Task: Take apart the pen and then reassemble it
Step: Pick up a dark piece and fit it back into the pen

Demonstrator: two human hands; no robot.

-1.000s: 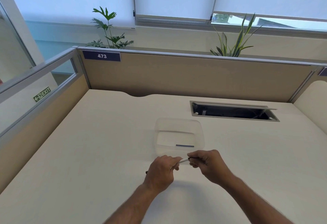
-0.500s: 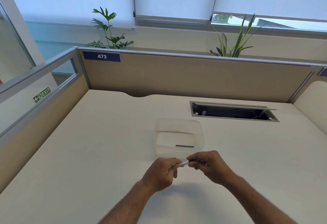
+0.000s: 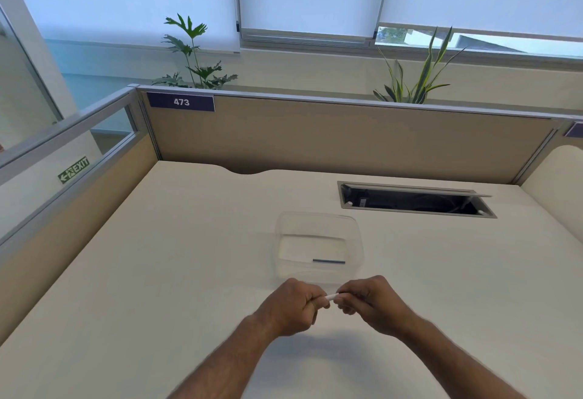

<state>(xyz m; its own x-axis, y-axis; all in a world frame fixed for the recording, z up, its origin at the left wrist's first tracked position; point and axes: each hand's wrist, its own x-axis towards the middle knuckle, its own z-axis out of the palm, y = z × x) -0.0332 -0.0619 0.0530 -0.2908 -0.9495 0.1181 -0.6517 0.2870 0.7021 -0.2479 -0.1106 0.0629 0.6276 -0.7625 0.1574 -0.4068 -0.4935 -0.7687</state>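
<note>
Gripping white pen (image 3: 332, 297) from both ends over table (image 3: 189, 256) near its front edge: left hand (image 3: 295, 308) fisted around barrel, right hand (image 3: 367, 302) pinching the other end, probably for twisting apart. Clear tray (image 3: 358, 241) just beyond, holding a dark thin part (image 3: 328, 261), likely for catching pieces.

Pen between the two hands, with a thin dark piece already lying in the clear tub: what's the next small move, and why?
Probably a gentle twist or pull apart. The left hand and right hand each grip an end of the pen, only a short white stretch showing between them. A thin dark piece already lies in the clear tub, so whether this joint is opening or closing is unclear.
</note>
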